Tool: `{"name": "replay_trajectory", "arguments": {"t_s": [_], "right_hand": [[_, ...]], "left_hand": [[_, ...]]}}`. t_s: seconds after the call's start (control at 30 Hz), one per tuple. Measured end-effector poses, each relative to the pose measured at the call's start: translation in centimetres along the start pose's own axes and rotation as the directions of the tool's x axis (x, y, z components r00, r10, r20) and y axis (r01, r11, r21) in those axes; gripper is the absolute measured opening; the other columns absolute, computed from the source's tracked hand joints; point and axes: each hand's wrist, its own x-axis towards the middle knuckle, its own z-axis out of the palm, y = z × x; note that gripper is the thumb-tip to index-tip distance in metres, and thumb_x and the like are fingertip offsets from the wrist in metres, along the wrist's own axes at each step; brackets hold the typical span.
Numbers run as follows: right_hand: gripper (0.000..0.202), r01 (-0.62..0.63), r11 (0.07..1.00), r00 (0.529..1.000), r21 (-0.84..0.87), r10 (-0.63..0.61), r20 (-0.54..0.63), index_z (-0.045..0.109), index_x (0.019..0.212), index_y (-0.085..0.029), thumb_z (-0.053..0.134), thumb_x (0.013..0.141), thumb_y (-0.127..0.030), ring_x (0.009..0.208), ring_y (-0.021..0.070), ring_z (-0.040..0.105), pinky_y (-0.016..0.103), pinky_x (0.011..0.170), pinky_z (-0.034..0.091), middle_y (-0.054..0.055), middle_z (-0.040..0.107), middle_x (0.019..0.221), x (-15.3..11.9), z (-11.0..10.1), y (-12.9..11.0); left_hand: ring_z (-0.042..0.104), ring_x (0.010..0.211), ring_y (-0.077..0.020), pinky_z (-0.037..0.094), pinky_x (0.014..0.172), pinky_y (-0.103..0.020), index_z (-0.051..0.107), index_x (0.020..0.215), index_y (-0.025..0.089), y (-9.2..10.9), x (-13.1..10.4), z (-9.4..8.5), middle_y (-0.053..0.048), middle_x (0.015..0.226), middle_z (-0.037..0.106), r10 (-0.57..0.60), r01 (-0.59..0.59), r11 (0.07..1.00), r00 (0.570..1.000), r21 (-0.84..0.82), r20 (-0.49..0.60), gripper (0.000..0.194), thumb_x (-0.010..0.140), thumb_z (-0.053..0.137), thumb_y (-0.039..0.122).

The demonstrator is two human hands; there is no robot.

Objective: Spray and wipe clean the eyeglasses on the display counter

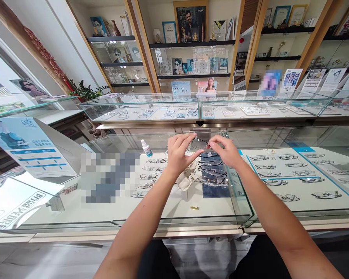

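Note:
Above the glass counter I hold a pair of eyeglasses (200, 144) with a thin dark frame. My left hand (179, 153) has its fingers at the top of the frame and its thumb underneath. Thumb and fingers of my right hand (225, 150) pinch the frame at its right side. Below my hands, a crumpled beige cloth (187, 178) lies on the counter. Beside it, several eyeglasses (213, 171) are in a column over a dark blue strip. To the left stands a small white spray bottle (146, 148).
A small gold-coloured piece (194, 208) lies near the front of the glass display counter (174, 221). More eyeglasses (287, 157) are displayed at the right. A blue-and-white sign (29, 149) stands at the left. Behind is a second display case (163, 104), then shelves (192, 44) with pictures.

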Motion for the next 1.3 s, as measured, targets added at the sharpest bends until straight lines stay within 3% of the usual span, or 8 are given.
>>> {"name": "replay_trajectory", "arguments": {"t_s": [0.1, 0.23, 0.37, 0.53, 0.7, 0.73, 0.93, 1.3], "right_hand": [[0.021, 0.15, 0.974, 0.956, -0.172, -0.187, -0.226, 0.071, 0.098, -0.026, 0.058, 0.105, -0.041, 0.102, 0.0276, 0.069, 0.046, 0.097, 0.05, 0.006, 0.08, 0.102, -0.2, -0.1, 0.0], [0.02, 0.297, 0.914, 0.846, -0.276, -0.386, -0.367, 0.069, 0.115, -0.026, 0.059, 0.103, -0.039, 0.113, 0.0304, 0.07, 0.051, 0.102, 0.054, 0.009, 0.077, 0.116, -0.6, 0.0, -0.2], [0.056, 0.335, 0.874, 0.724, -0.352, -0.478, -0.498, 0.056, 0.148, -0.029, 0.068, 0.096, -0.041, 0.127, 0.0348, 0.067, 0.055, 0.101, 0.059, 0.014, 0.066, 0.142, 0.7, 0.3, -1.4], [0.069, 0.349, 0.827, 0.66, -0.44, -0.551, -0.511, 0.046, 0.16, -0.033, 0.074, 0.097, -0.042, 0.129, 0.0348, 0.067, 0.058, 0.103, 0.061, 0.014, 0.063, 0.149, 4.4, -0.8, -5.2], [0.061, 0.389, 0.772, 0.578, -0.503, -0.629, -0.519, 0.055, 0.152, -0.032, 0.079, 0.098, -0.046, 0.132, 0.0359, 0.067, 0.059, 0.106, 0.061, 0.012, 0.068, 0.144, 5.2, -2.1, -8.8], [0.058, 0.385, 0.773, 0.576, -0.504, -0.628, -0.524, 0.058, 0.15, -0.031, 0.08, 0.098, -0.045, 0.131, 0.0357, 0.068, 0.059, 0.107, 0.061, 0.012, 0.07, 0.142, 5.0, -2.2, -9.3], [0.051, 0.288, 0.824, 0.685, -0.487, -0.533, -0.496, 0.065, 0.144, -0.03, 0.08, 0.098, -0.048, 0.122, 0.0343, 0.073, 0.058, 0.108, 0.062, 0.012, 0.076, 0.135, 3.5, -2.5, -10.6], [0.052, 0.19, 0.852, 0.753, -0.489, -0.446, -0.485, 0.064, 0.147, -0.032, 0.079, 0.099, -0.046, 0.112, 0.0312, 0.076, 0.055, 0.099, 0.065, 0.009, 0.076, 0.138, 2.7, -3.2, -11.1]], "left_hand": [[0.076, 0.11, -0.0287, 0.053, 0.099, -0.043, 0.072, 0.14, 0.022, 0.1, 0.3, -0.1, -0.013, 0.122, 0.082, -0.001, 0.004, 1.0, 0.995, 0.03, -0.104, 0.058, 0.094, 0.085, 0.056], [0.076, 0.113, -0.0278, 0.06, 0.1, -0.042, 0.069, 0.144, 0.022, 0.3, 2.1, -0.7, -0.013, 0.124, 0.079, 0.002, 0.004, 1.0, 0.967, 0.023, -0.254, 0.063, 0.092, 0.088, 0.052], [0.074, 0.118, -0.0278, 0.061, 0.105, -0.044, 0.068, 0.145, 0.023, 0.5, 6.1, -1.9, -0.011, 0.126, 0.076, 0.018, -0.018, 1.0, 0.943, 0.002, -0.332, 0.066, 0.09, 0.09, 0.052], [0.069, 0.12, -0.028, 0.059, 0.108, -0.047, 0.066, 0.148, 0.023, 1.5, 11.1, -3.9, -0.01, 0.127, 0.071, 0.013, -0.031, 0.999, 0.878, -0.029, -0.479, 0.07, 0.089, 0.09, 0.054], [0.067, 0.121, -0.0283, 0.06, 0.104, -0.046, 0.066, 0.149, 0.025, 2.5, 12.4, -5.2, -0.009, 0.127, 0.069, -0.056, 0.029, 0.998, 0.853, -0.06, -0.519, 0.071, 0.091, 0.087, 0.061], [0.067, 0.121, -0.0284, 0.061, 0.103, -0.046, 0.067, 0.148, 0.026, 2.5, 12.3, -5.4, -0.009, 0.126, 0.069, -0.063, 0.039, 0.998, 0.855, -0.057, -0.515, 0.071, 0.091, 0.086, 0.062], [0.069, 0.12, -0.0285, 0.062, 0.1, -0.045, 0.068, 0.146, 0.025, 2.9, 11.9, -6.2, -0.01, 0.125, 0.07, -0.072, 0.052, 0.997, 0.855, -0.053, -0.514, 0.069, 0.09, 0.088, 0.061], [0.065, 0.126, -0.0286, 0.057, 0.106, -0.045, 0.063, 0.153, 0.031, 2.8, 11.6, -5.2, -0.009, 0.135, 0.067, -0.132, 0.075, 0.987, 0.881, -0.142, -0.453, 0.069, 0.095, 0.08, 0.065]]}}
